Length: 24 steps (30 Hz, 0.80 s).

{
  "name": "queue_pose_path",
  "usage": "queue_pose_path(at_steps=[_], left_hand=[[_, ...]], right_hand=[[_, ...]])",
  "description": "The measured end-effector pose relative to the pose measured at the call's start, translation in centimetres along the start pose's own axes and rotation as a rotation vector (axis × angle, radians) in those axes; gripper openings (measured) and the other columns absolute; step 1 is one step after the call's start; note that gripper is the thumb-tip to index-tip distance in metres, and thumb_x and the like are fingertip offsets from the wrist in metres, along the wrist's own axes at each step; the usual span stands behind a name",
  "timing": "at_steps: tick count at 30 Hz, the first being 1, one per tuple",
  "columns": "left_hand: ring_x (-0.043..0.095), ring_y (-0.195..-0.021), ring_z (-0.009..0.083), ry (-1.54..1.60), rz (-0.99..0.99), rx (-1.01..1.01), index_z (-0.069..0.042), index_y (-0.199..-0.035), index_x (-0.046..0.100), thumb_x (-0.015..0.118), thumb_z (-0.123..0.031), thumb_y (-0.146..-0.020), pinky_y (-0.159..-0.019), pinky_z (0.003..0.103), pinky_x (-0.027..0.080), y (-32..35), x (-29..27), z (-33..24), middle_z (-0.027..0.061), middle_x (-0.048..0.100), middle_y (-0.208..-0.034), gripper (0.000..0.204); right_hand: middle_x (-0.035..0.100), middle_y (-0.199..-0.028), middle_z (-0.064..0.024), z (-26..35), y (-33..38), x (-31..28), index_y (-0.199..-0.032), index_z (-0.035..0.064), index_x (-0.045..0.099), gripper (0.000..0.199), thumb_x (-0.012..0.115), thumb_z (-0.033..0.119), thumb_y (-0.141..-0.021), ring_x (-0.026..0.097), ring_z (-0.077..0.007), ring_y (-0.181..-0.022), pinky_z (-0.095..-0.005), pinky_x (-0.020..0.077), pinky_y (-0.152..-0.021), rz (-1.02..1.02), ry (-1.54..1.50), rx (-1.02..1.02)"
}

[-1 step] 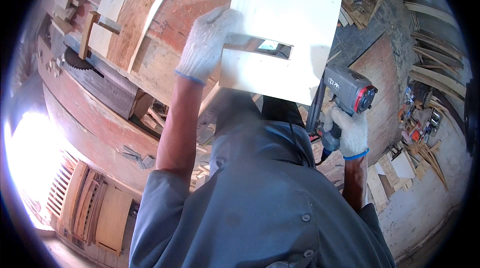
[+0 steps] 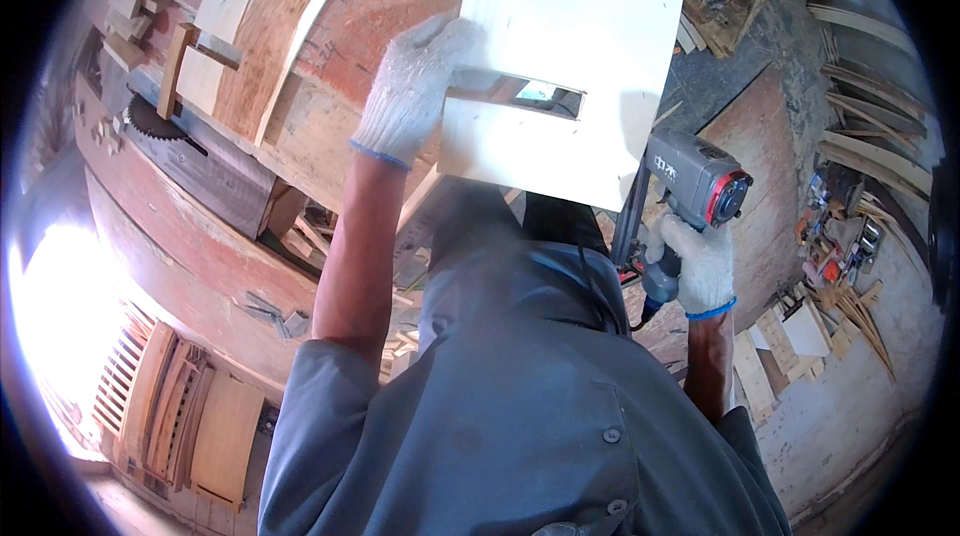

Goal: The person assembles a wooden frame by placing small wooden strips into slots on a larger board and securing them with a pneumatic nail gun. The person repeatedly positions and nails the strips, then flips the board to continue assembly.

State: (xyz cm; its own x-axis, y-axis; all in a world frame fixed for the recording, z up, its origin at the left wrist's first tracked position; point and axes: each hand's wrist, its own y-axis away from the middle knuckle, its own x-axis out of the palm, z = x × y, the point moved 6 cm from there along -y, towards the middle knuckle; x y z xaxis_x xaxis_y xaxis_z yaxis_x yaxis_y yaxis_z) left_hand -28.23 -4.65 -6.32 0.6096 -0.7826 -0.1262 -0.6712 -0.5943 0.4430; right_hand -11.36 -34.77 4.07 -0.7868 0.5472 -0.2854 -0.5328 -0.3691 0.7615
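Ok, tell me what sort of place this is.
Most likely a woodworking shop: there is a toothed saw blade at the left, what looks like a nail gun in the right hand, and curved wood strips lie along the right side.

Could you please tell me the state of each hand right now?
Left hand: at the left edge of the pale board; its grip cannot be told.
Right hand: closed, holding the gray power tool.

Toward the far end of a long, grey metal plate point(image 2: 228, 168) rises a dark, toothed circular saw blade point(image 2: 152, 120). Elsewhere, a pale, slatted wooden frame point(image 2: 122, 366) stands near a rectangular tan wooden panel point(image 2: 225, 436).
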Motion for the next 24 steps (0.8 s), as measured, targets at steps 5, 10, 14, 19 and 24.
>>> queue_pose_path(at_steps=[5, 10, 14, 19, 24], left_hand=[[0.073, -0.105, 0.0166, 0.045, -0.011, -0.032, 0.001, -0.118, 0.071, 0.054, -0.015, -0.105, -0.09, 0.032, 0.06, 0.2, 0.0, -0.3, 0.0088, 0.073, -0.111, 0.026], [0.074, -0.104, 0.0161, 0.169, -0.054, -0.111, -0.001, -0.116, 0.072, 0.055, -0.017, -0.105, -0.09, 0.033, 0.061, 0.5, 0.4, -0.3, 0.0079, 0.073, -0.11, 0.026], [0.074, -0.103, 0.0158, 0.179, -0.03, -0.12, -0.001, -0.115, 0.071, 0.055, -0.018, -0.105, -0.089, 0.032, 0.061, 0.3, 0.4, 0.2, 0.0075, 0.073, -0.109, 0.025], [0.074, -0.104, 0.0173, 0.195, -0.001, -0.092, 0.0, -0.116, 0.07, 0.055, -0.017, -0.105, -0.09, 0.031, 0.063, 0.1, 0.5, 0.2, 0.0086, 0.073, -0.11, 0.025], [0.076, -0.106, 0.0231, 0.375, -0.003, -0.108, 0.004, -0.115, 0.069, 0.054, -0.016, -0.108, -0.091, 0.034, 0.065, 0.2, 0.5, 0.4, 0.0122, 0.073, -0.112, 0.026]], right_hand=[[0.068, -0.079, -0.0052, 0.2, 0.0, 0.0, -0.105, -0.0013, 0.07, 0.018, 0.07, 0.008, -0.09, 0.064, -0.0137, -0.066, -0.0298, 0.0514, -0.062, -0.006, -0.083, 0.02], [0.068, -0.076, -0.0051, 0.3, -0.1, -0.3, -0.101, -0.0014, 0.071, 0.017, 0.07, 0.008, -0.087, 0.065, -0.0139, -0.066, -0.0296, 0.051, -0.062, -0.019, -0.008, 0.004], [0.069, -0.075, -0.0051, 0.2, 0.0, -0.3, -0.099, -0.0014, 0.071, 0.016, 0.069, 0.007, -0.085, 0.065, -0.014, -0.065, -0.0298, 0.0506, -0.061, -0.027, 0.01, 0.024], [0.068, -0.074, -0.0045, 0.2, -0.1, -0.3, -0.097, -0.0005, 0.071, 0.014, 0.068, 0.007, -0.086, 0.064, -0.0138, -0.064, -0.0299, 0.0498, -0.061, -0.025, -0.003, 0.023], [0.066, -0.073, -0.0044, 0.0, -0.3, -0.3, -0.105, -0.0007, 0.068, 0.019, 0.066, 0.008, -0.088, 0.063, -0.0138, -0.064, -0.0301, 0.0502, -0.061, 0.008, -0.004, 0.024]])
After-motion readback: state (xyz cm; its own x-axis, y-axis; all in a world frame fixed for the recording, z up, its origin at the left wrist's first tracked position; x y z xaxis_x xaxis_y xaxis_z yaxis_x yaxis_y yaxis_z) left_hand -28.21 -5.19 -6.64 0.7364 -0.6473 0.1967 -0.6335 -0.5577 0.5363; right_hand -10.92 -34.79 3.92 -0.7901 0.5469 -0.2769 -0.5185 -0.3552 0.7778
